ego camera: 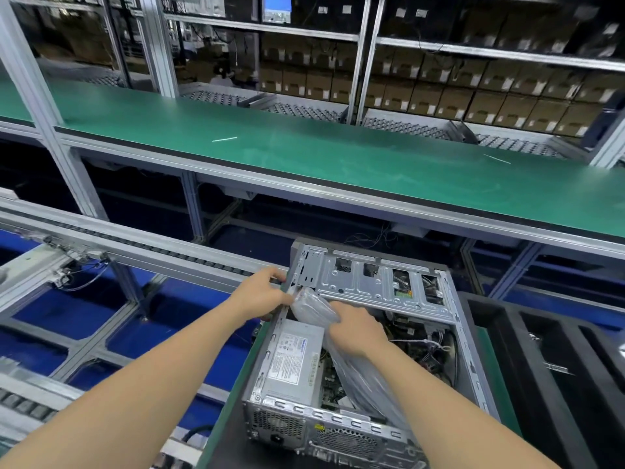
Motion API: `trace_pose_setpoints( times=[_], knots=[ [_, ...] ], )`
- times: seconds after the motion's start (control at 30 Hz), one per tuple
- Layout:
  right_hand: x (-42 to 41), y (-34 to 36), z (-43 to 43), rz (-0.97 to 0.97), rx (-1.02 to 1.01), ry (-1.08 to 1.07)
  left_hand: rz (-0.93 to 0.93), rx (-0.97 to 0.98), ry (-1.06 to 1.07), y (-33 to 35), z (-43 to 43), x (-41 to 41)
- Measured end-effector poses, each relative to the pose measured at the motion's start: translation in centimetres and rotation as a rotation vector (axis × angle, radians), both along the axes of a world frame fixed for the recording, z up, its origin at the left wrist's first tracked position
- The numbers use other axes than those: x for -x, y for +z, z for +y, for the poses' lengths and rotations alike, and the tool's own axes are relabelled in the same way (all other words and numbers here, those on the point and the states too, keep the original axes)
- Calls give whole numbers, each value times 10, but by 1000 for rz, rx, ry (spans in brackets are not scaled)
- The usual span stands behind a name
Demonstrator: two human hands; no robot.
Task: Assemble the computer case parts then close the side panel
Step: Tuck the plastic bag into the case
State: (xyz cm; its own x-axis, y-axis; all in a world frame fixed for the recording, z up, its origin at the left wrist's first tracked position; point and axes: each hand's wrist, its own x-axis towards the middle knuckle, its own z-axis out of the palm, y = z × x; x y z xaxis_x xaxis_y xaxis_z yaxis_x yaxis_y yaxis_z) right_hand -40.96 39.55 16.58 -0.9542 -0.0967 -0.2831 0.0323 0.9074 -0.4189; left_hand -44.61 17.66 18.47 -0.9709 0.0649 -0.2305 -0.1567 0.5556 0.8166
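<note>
An open computer case (470, 350) lies on its side at the lower centre, side panel off. Inside it I see a grey power supply (294, 360), a metal drive cage (372, 282) and loose wires (429, 346). A part wrapped in a clear plastic bag (351, 367) sits in the case, reaching up to the drive cage. My left hand (260, 292) grips the case's far left corner and touches the bag's top. My right hand (358, 330) grips the bag near its upper end.
A green-topped bench (304, 147) runs across behind the case. A roller conveyor rail (135, 242) passes on the left over a blue floor. A black foam tray (541, 360) stands right of the case. Shelves of cardboard boxes (473, 96) fill the background.
</note>
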Motion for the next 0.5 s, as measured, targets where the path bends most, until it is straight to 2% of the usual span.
trace_pose_setpoints(
  times=[0.07, 0.13, 0.2, 0.5],
  knots=[
    [1, 3, -1, -20, 32, 1, 146, 33, 39, -1, -3, -1],
    [1, 3, -4, -27, 46, 7, 279, 145, 13, -3, -2, -1],
    [1, 3, -7, -29, 55, 13, 323, 217, -16, 0, 3, 0],
    [-1, 0, -5, -44, 97, -5, 199, 642, -16, 29, 28, 11]
  ],
)
